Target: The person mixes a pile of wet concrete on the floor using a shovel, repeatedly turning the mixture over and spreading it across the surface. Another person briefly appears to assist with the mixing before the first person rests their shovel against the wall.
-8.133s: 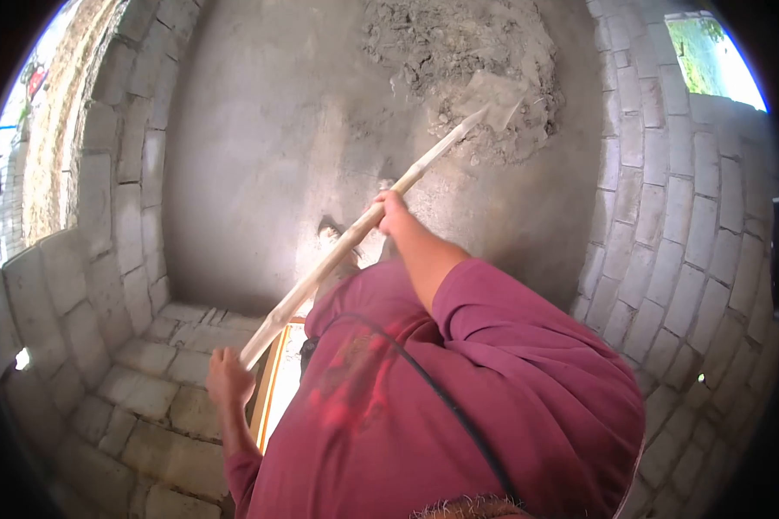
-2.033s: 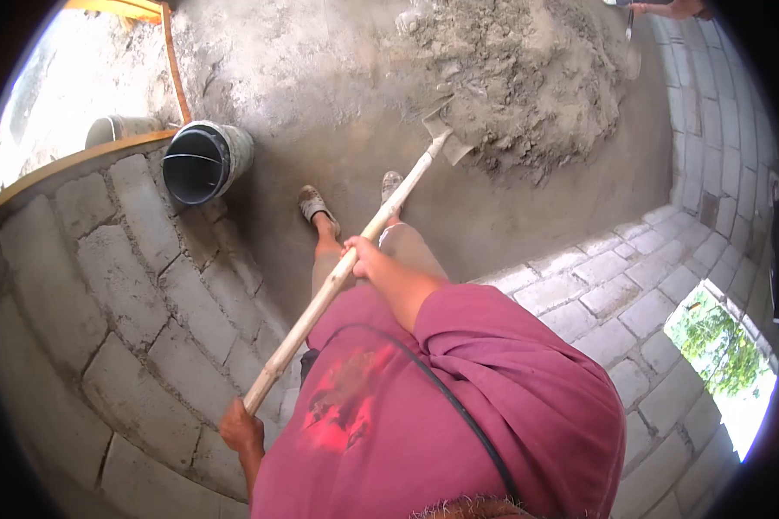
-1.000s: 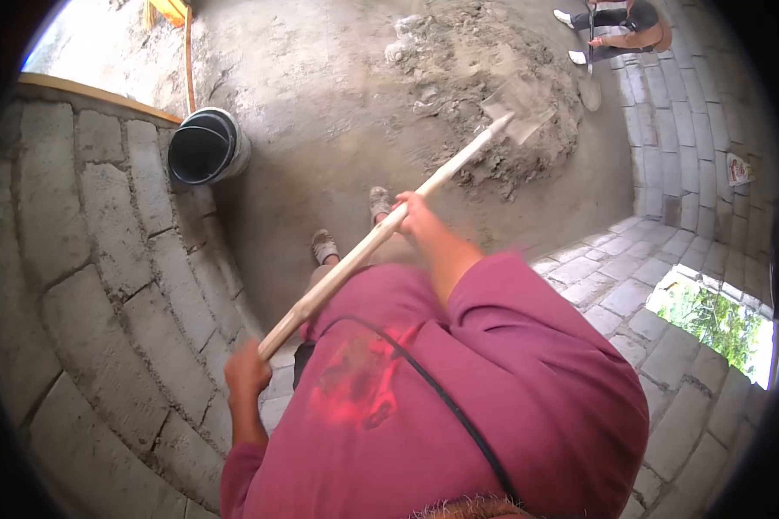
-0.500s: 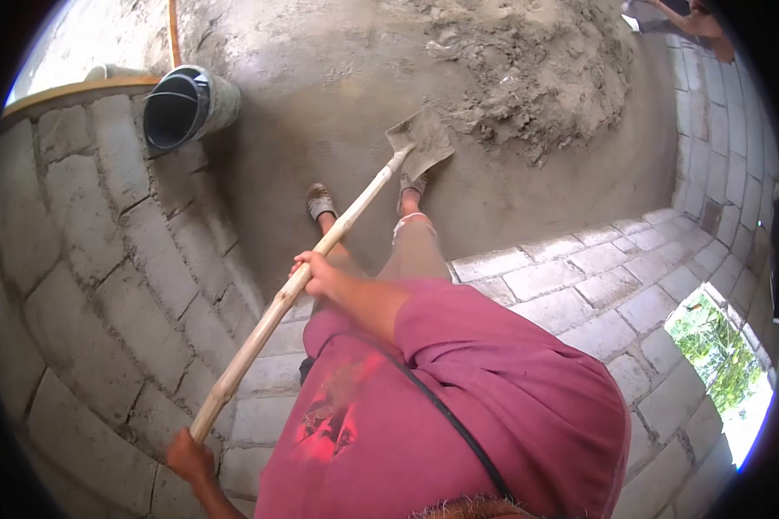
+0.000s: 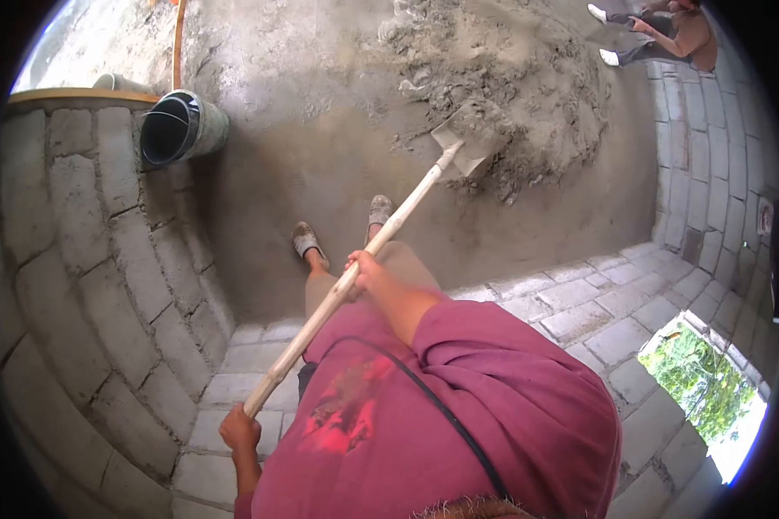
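A shovel [image 5: 322,313] with a pale wooden handle slants across my front. My left hand [image 5: 240,427] is closed around the rear end of its handle, low on the left. Farther up, near the middle of the handle, my right hand [image 5: 366,267] is wrapped around the wood. The flat, mortar-coated shovel blade [image 5: 476,134] lies at the near edge of a heap of wet grey mortar [image 5: 528,82], overlapping it in this view. My feet stand on the grey floor just short of the blade.
Two nested buckets [image 5: 186,130] lean on their side at the left, by the block wall [image 5: 130,285]. More block wall [image 5: 580,303] runs behind me and right, with a window opening [image 5: 701,381]. A person [image 5: 666,35] sits at the far right.
The shovel has moved forward and right, its blade going from beside my foot to the mortar heap. Both hands moved with it, keeping their hold. The seated person shows more fully.
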Action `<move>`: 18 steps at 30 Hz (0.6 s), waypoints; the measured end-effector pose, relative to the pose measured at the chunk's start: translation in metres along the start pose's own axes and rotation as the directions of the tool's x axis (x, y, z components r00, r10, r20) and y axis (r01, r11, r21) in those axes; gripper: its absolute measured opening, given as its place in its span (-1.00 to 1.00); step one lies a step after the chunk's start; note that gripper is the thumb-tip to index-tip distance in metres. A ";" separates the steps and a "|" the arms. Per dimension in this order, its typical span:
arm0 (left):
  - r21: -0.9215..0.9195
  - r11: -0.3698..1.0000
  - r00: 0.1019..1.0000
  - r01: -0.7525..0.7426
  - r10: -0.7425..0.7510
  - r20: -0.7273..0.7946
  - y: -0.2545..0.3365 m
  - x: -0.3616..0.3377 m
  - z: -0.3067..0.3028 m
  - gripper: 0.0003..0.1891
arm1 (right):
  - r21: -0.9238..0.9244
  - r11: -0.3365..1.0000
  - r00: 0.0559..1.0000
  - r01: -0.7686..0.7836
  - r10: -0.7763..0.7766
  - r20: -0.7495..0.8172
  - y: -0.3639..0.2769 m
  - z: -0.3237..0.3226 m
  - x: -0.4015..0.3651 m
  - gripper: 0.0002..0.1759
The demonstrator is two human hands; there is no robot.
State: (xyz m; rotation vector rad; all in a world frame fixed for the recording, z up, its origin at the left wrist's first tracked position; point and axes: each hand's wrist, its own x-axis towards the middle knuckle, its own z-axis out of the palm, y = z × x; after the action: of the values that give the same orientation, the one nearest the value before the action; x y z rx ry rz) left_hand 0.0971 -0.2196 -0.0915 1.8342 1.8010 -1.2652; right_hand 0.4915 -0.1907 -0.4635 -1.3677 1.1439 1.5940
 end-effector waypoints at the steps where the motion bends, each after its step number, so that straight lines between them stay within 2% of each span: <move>1: -0.025 0.999 0.999 -0.039 0.039 0.028 0.012 0.009 0.001 -0.77 | -0.022 0.997 0.996 0.077 -0.078 -0.034 -0.018 -0.008 0.006 -0.89; 2: -0.059 0.996 0.994 -0.061 0.066 0.082 0.029 0.016 0.000 -0.74 | -0.045 0.987 0.985 0.154 -0.157 -0.072 -0.037 -0.019 0.006 -0.91; 4: -0.134 0.986 0.974 -0.098 0.123 0.189 0.069 0.030 -0.005 -0.69 | -0.140 0.954 0.947 0.266 -0.286 -0.148 -0.082 -0.033 -0.035 -0.78; 5: -0.182 0.968 0.955 -0.175 0.212 0.208 0.084 0.040 -0.009 -0.64 | -0.271 0.896 0.902 0.351 -0.401 -0.159 -0.106 -0.050 -0.020 -0.68; 6: -0.230 0.941 0.927 -0.249 0.300 0.224 0.097 0.050 -0.014 -0.59 | -0.398 0.817 0.847 0.418 -0.509 -0.155 -0.129 -0.068 0.000 -0.57; 8: -0.403 0.840 0.854 -0.364 0.474 0.215 0.114 0.073 -0.032 -0.53 | -0.505 0.691 0.696 0.517 -0.683 -0.220 -0.162 -0.060 -0.056 -0.44; 9: -0.428 0.806 0.832 -0.409 0.522 0.187 0.124 0.084 -0.037 -0.52 | -0.532 0.644 0.618 0.550 -0.742 -0.260 -0.177 -0.055 -0.081 -0.43; 10: -0.447 0.771 0.808 -0.454 0.568 0.160 0.131 0.093 -0.040 -0.51 | -0.557 0.598 0.533 0.576 -0.792 -0.299 -0.187 -0.050 -0.106 -0.43; 12: -0.410 0.734 0.773 -0.542 0.627 0.100 0.140 0.104 -0.050 -0.52 | -0.572 0.596 0.451 0.563 -0.802 -0.392 -0.193 -0.032 -0.172 -0.40; 13: -0.391 0.711 0.750 -0.585 0.657 0.073 0.142 0.106 -0.053 -0.53 | -0.589 0.572 0.416 0.571 -0.820 -0.393 -0.200 -0.040 -0.172 -0.41; 15: -0.343 0.723 0.762 -0.600 0.646 0.028 0.139 0.110 -0.048 -0.52 | -0.620 0.524 0.349 0.584 -0.852 -0.391 -0.206 -0.055 -0.167 -0.42; 18: -0.258 0.751 0.784 -0.608 0.618 -0.050 0.120 0.106 -0.044 -0.58 | -0.391 0.558 0.485 0.732 -0.830 -0.276 -0.190 -0.071 -0.164 -0.36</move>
State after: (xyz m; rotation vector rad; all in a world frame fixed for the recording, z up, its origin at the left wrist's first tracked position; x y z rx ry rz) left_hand 0.2068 -0.1390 -0.1874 1.9798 1.1026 -0.7565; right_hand 0.7185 -0.1910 -0.3351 -2.0757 0.3710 0.7322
